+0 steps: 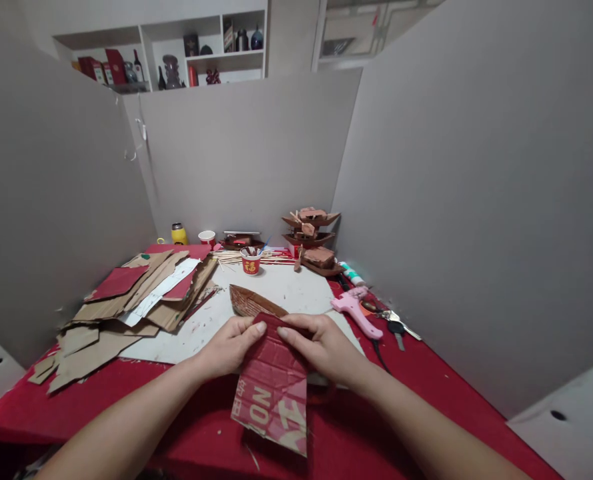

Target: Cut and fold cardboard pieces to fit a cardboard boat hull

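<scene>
Red cardboard (273,383) has both hands (232,347) at one edge (bare board (186,339) leftward).

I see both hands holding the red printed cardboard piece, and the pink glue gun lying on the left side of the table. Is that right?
Not quite: the head view shows the pink glue gun lying on the right side of the table. The left hand and right hand do both hold the red printed cardboard piece.

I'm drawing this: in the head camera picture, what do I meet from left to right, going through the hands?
Cardboard pile → left hand → red cardboard piece → right hand → pink glue gun → black-headed key.
</scene>
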`<act>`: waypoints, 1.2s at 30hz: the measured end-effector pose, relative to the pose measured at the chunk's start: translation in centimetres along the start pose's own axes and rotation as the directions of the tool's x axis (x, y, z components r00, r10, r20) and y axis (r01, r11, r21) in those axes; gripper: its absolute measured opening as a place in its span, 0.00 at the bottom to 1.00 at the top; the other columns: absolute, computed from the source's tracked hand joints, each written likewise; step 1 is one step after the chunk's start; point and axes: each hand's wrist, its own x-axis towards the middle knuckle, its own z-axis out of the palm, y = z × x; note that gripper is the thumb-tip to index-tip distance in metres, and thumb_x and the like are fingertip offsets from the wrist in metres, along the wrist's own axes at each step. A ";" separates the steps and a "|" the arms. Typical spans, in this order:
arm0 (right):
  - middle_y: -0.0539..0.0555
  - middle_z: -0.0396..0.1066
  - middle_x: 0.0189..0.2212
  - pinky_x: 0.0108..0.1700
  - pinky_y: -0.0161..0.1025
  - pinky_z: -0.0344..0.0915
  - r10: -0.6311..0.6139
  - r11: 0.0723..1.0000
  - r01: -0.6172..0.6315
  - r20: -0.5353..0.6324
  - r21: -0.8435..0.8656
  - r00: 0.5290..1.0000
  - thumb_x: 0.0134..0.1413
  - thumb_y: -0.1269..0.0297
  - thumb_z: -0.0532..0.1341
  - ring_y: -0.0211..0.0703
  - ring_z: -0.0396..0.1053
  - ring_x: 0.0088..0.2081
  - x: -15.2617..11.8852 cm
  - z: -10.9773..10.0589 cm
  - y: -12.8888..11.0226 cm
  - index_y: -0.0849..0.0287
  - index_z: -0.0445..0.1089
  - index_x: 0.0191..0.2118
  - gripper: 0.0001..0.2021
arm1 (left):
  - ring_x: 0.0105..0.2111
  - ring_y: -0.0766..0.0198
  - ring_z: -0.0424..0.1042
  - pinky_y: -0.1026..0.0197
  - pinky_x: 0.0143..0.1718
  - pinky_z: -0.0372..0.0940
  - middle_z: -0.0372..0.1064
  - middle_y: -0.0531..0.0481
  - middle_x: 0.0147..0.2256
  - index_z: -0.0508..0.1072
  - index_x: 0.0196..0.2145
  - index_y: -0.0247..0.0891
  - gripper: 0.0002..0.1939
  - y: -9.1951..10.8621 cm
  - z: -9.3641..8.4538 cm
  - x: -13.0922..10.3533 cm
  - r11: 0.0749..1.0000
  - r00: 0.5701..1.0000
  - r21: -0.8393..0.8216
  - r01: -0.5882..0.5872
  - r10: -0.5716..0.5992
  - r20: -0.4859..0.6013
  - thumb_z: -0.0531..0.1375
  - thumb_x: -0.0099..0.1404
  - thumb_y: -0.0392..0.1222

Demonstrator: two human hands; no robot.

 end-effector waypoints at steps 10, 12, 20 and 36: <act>0.54 0.78 0.32 0.35 0.36 0.67 -0.156 0.978 0.167 0.090 -0.128 0.984 0.59 0.67 0.56 0.43 0.74 0.31 -0.7 -0.1 0.2 0.57 0.76 0.39 0.11 | 0.23 0.68 0.58 0.66 0.27 0.56 0.65 0.54 0.23 0.70 0.23 0.34 0.22 0.5 0.8 -0.8 0.988 0.997 0.153 -0.002 -0.009 0.074 0.60 0.59 0.58; 0.56 0.78 0.32 0.35 0.36 0.67 -0.182 0.967 0.190 0.064 -0.169 0.981 0.60 0.67 0.55 0.43 0.74 0.31 -0.8 0.0 0.2 0.57 0.76 0.39 0.11 | 0.22 0.68 0.59 0.65 0.27 0.57 0.66 0.53 0.23 0.70 0.25 0.33 0.23 0.3 0.6 -0.5 0.989 0.996 0.144 0.026 -0.038 0.076 0.59 0.58 0.59; 0.52 0.79 0.33 0.37 0.36 0.70 -0.014 1.000 0.016 -0.043 0.027 0.999 0.56 0.67 0.58 0.44 0.75 0.34 -0.1 0.2 -0.5 0.57 0.76 0.38 0.09 | 0.20 0.70 0.54 0.67 0.22 0.52 0.60 0.55 0.21 0.65 0.24 0.35 0.21 0.9 -0.1 -0.7 0.974 0.998 0.224 0.023 -0.037 0.056 0.57 0.61 0.57; 0.53 0.76 0.31 0.37 0.40 0.66 0.230 0.947 -0.087 -0.461 0.309 0.857 0.51 0.57 0.61 0.45 0.71 0.33 0.8 -0.2 0.6 0.59 0.72 0.33 0.10 | 0.27 0.64 0.71 0.63 0.31 0.66 0.73 0.49 0.28 0.74 0.34 0.35 0.14 2.2 -2.0 0.0 0.999 0.996 -0.040 -0.031 0.028 -0.080 0.59 0.60 0.50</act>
